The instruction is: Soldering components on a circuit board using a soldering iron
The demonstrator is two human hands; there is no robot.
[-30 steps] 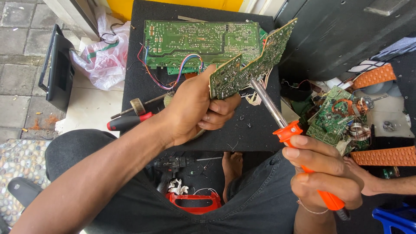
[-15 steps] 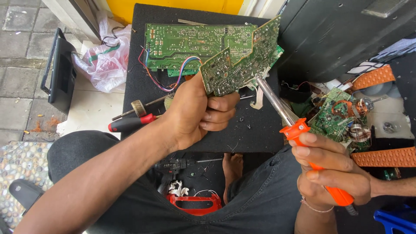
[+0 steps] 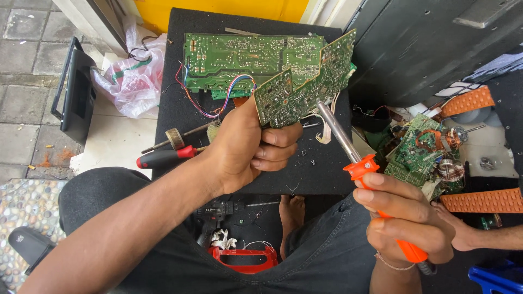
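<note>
Soldering iron at a hand-held circuit board

The left hand (image 3: 245, 147) grips a small green circuit board (image 3: 305, 81) by its lower edge and holds it tilted above the black counter (image 3: 174, 117); the right hand (image 3: 406, 218) is closed around the orange handle of a soldering iron (image 3: 354, 152), whose metal tip meets the board's underside. Behind it a larger green circuit board (image 3: 239, 62) lies flat with coloured wires trailing off it. A red-handled screwdriver (image 3: 166, 158) rests at the counter's left edge — beside a plastic bag (image 3: 128, 81). To the right lies a heap of scrap boards (image 3: 422, 152), and another person's hand (image 3: 463, 231) rests near it.
</note>
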